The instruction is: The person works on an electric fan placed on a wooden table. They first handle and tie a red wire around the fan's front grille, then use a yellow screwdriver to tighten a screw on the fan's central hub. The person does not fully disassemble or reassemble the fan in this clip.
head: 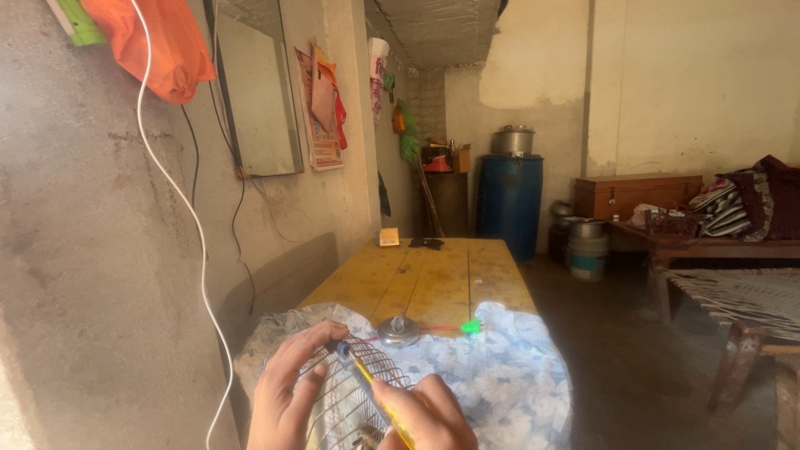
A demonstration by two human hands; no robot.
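- Counts: two hands, one wire fan guard (346, 392), one yellow-handled screwdriver (375, 398), one round metal cap (398, 331), one second tool with a green tip (472, 327), one blue floral cloth (500, 375), one wooden table (433, 275).
- Landmark is the table; everything you're working on sits at its near end, on the cloth.
- Your left hand (287, 392) curls its fingers over the guard's upper left rim, grasping the wires.
- Your right hand (425, 412) is clenched round the screwdriver's handle.
- Screwdriver: long axis runs diagonally, tip up-left at the guard's rim, handle down-right into your palm.
- Guard lies tilted on the cloth; its lower part is cut off by the frame edge.
- Metal cap sits just beyond the guard; the green-tipped tool lies beside it, long axis across the table, green end to the right.
- Containers: blue barrel (509, 200) past the table's far end, with a metal pot (513, 139) on top; contents not visible.
- Small yellow box (388, 237) at the table's far end; contents can't be told.
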